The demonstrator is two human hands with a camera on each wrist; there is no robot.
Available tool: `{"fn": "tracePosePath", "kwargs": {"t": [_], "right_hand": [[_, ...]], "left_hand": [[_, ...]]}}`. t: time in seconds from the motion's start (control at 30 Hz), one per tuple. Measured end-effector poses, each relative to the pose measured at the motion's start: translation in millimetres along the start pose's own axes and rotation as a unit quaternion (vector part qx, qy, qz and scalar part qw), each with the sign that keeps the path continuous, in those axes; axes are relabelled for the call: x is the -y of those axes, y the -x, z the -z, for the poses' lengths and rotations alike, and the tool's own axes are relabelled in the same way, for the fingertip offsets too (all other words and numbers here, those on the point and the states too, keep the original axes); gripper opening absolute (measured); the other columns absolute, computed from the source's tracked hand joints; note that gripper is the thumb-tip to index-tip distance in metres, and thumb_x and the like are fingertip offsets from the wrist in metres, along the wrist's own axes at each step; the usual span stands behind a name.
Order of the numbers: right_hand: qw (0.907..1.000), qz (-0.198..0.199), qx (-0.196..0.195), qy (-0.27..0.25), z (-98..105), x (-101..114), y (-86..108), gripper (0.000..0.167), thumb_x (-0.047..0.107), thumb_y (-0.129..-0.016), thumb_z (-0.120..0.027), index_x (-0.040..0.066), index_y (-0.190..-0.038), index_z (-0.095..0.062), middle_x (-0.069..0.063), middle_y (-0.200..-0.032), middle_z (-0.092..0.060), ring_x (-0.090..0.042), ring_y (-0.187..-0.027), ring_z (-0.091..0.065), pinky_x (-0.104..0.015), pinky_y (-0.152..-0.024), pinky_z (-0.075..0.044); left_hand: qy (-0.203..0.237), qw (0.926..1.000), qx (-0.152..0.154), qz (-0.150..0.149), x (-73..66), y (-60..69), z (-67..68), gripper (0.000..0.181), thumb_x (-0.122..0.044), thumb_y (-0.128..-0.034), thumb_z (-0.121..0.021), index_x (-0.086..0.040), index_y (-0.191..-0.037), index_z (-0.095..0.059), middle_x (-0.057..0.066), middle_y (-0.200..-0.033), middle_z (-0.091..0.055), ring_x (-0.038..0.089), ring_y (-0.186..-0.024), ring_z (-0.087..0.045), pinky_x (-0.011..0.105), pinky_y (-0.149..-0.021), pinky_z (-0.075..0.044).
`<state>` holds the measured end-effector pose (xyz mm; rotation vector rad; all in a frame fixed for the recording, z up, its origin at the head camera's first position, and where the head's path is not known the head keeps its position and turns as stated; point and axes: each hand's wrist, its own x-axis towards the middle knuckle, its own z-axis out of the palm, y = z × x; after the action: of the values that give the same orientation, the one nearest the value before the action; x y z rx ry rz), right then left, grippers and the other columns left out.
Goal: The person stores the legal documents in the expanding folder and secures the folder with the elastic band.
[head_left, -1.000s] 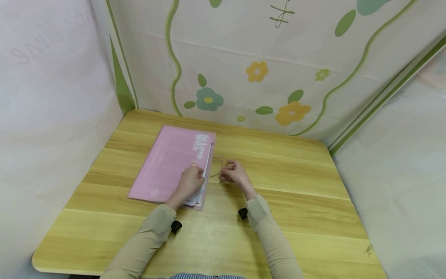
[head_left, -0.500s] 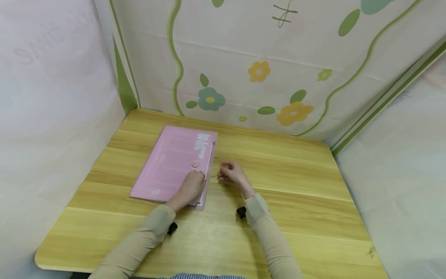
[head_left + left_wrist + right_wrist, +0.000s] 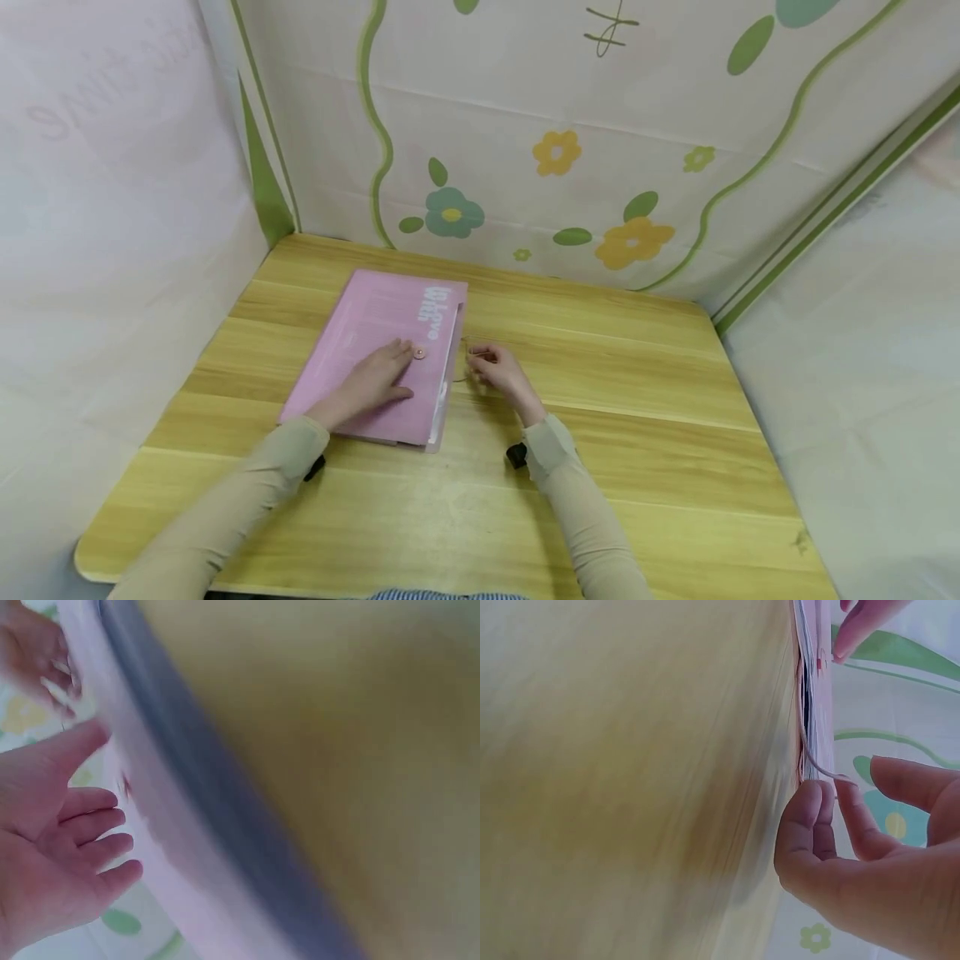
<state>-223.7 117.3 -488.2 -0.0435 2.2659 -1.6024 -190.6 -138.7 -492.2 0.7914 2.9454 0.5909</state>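
A pink file folder [image 3: 378, 312] with white lettering lies on the wooden table, its open edge facing right and papers [image 3: 806, 690] visible inside. My left hand [image 3: 372, 379] rests on its cover with the fingers spread, fingertips near the small round button [image 3: 420, 353]. Just off the folder's right edge is my right hand [image 3: 501, 372]. Its curled fingers hold a thin cord [image 3: 821, 769] that comes from the folder; in the right wrist view the cord runs over the index fingertip, with the thumb apart. The left wrist view is blurred around the folder's edge.
The wooden table [image 3: 630, 467] extends on all sides of the folder. A white cloth wall [image 3: 495, 108] printed with flowers stands at its back edge, and plain white walls [image 3: 112, 250] close in the sides.
My left hand has moved left from the folder's right edge and flattened onto the cover beside the button. My right hand has shifted slightly left toward the folder, with the cord.
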Motion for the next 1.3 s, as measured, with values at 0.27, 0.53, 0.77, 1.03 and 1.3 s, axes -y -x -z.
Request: {"fn": "tracePosePath", "kwargs": {"t": [0.27,0.53,0.77,1.03,1.3], "right_hand": [[0.9993,0.034,0.004,0.017,-1,0,-1.0,0.035,0.015,-0.100,-0.056,-0.003,-0.129,-0.060,-0.022,-0.125,-0.064,-0.032,-0.112,-0.063,-0.038,-0.094,-0.055],[0.9977,0.062,0.026,-0.002,-4,2,-1.6,0.035,0.006,-0.100,-0.049,-0.007,-0.132,-0.056,-0.025,-0.131,-0.062,-0.037,-0.122,-0.060,-0.043,-0.104,-0.051],[0.9971,0.068,0.029,0.018,-6,8,-6.3,0.034,-0.002,-0.101,-0.042,-0.008,-0.131,-0.057,-0.027,-0.132,-0.061,-0.039,-0.122,-0.060,-0.049,-0.103,-0.051],[0.9966,0.057,0.003,0.060,-2,2,-12.5,0.031,-0.006,-0.097,-0.048,-0.005,-0.125,-0.062,-0.023,-0.122,-0.067,-0.032,-0.102,-0.070,-0.033,-0.087,-0.059],[0.9886,0.082,-0.007,0.127,2,-1,-16.9,0.027,-0.004,-0.092,-0.060,-0.002,-0.117,-0.068,-0.020,-0.117,-0.070,-0.030,-0.097,-0.071,-0.030,-0.078,-0.061]], "left_hand": [[-0.001,0.9971,0.076,0.007,40.6,-11.5,16.3,0.111,-0.046,-0.0740,-0.082,0.015,-0.148,-0.026,0.033,-0.159,-0.021,0.050,-0.148,-0.020,0.065,-0.119,-0.020],[0.009,0.9966,0.082,0.002,40.9,-16.2,13.3,0.113,-0.050,-0.0750,-0.080,0.015,-0.149,-0.025,0.033,-0.159,-0.019,0.049,-0.148,-0.020,0.066,-0.118,-0.021],[-0.035,0.9964,0.076,0.011,27.5,-27.0,-0.7,0.116,-0.060,-0.0743,-0.076,0.011,-0.151,-0.026,0.029,-0.160,-0.022,0.044,-0.149,-0.024,0.066,-0.118,-0.021],[-0.051,0.9975,0.046,-0.013,8.0,-32.9,-13.5,0.117,-0.067,-0.0738,-0.072,0.011,-0.150,-0.029,0.029,-0.159,-0.025,0.043,-0.149,-0.027,0.064,-0.119,-0.022],[-0.027,0.9989,0.039,-0.008,8.9,-35.7,-14.6,0.117,-0.066,-0.0717,-0.075,0.008,-0.150,-0.031,0.027,-0.160,-0.027,0.042,-0.149,-0.026,0.064,-0.120,-0.020]]}}
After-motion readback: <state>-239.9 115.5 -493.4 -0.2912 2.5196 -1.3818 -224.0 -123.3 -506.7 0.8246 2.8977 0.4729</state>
